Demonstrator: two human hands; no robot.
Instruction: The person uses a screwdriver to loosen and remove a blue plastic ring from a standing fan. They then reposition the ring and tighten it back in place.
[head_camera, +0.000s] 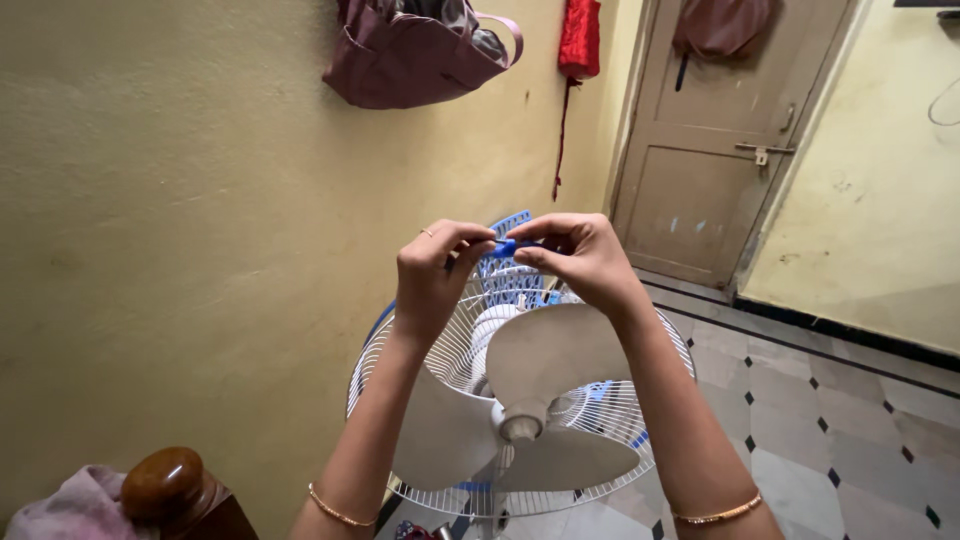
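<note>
- The left hand (432, 275) had its grip pinched shut on one end of a small blue clip (506, 246), thumb and forefinger closed on it.
- The right hand (580, 258) pinched the clip's other end in the same way.
- The clip sat at the top rim of a white wire fan guard (610, 410), above the white fan blades (545, 355).
- A maroon bag (410, 60) hung on the yellow wall (170, 200); a brown door (715, 160) stood to the right.

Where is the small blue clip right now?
In the head view, the small blue clip is pinched between the left hand and right hand, just above the top rim of the white fan guard.
</note>
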